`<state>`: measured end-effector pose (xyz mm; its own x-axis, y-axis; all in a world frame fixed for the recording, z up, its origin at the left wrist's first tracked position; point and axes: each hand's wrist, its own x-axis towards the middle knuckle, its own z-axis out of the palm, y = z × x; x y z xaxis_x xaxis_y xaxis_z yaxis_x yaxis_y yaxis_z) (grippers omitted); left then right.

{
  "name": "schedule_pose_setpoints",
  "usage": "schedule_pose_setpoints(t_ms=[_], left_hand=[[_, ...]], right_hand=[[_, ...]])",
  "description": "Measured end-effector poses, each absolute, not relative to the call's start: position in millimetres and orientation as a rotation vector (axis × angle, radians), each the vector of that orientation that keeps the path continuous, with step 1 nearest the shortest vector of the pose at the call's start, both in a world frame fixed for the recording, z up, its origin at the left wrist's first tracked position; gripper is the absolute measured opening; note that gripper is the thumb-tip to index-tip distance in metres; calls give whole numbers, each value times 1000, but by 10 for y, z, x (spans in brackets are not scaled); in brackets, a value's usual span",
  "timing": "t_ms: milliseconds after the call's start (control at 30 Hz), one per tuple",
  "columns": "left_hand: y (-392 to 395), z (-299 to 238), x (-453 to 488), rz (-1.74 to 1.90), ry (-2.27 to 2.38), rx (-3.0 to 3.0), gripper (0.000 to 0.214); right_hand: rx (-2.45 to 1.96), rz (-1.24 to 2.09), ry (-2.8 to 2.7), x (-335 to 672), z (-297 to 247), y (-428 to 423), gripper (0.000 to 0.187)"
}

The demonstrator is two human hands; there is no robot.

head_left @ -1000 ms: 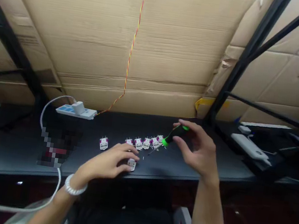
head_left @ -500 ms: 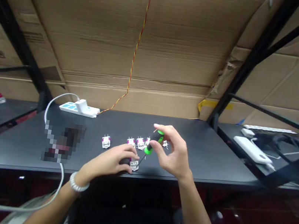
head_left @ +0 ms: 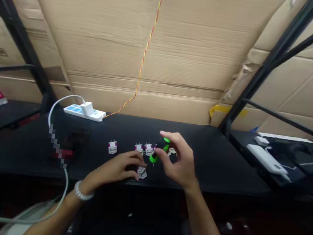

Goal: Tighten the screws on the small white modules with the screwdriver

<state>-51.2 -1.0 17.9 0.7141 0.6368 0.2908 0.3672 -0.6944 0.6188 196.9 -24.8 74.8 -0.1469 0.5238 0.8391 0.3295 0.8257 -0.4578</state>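
My right hand (head_left: 181, 160) pinches a black and green screwdriver (head_left: 154, 158) between thumb and fingers. Its shaft slants down and left to a small white part (head_left: 142, 173) near the table's front edge. Fingers of my left hand (head_left: 124, 166) are bent around that part's left side, gripping it against the table; they hide some of it. Just beyond my hands stand similar white and purple parts with thin prongs, one of them (head_left: 148, 149) behind the screwdriver. Another such part (head_left: 112, 147) sits apart to the left. Beside my right fingers lies a small white piece (head_left: 172, 151), partly covered.
On the black table (head_left: 98, 132), a white power strip (head_left: 95, 115) with a plugged-in adapter (head_left: 87, 108) lies at the back left. A white cable (head_left: 66, 182) crosses the left side over my forearm. Cardboard (head_left: 105, 27) and black frame posts (head_left: 265, 67) enclose the table.
The picture is brighter on the cardboard and slightly shifted. My right hand still holds the screwdriver at the white part, the grip slightly changed; my left hand stays nearly in place.
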Motion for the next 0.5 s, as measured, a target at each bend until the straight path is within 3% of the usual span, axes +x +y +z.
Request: schedule_pose_setpoints(t_ms=[500], left_hand=[[-133,125,-508,750,842,2350,33]], right_hand=[[-671,149,-1754,1956,759,-253,38]])
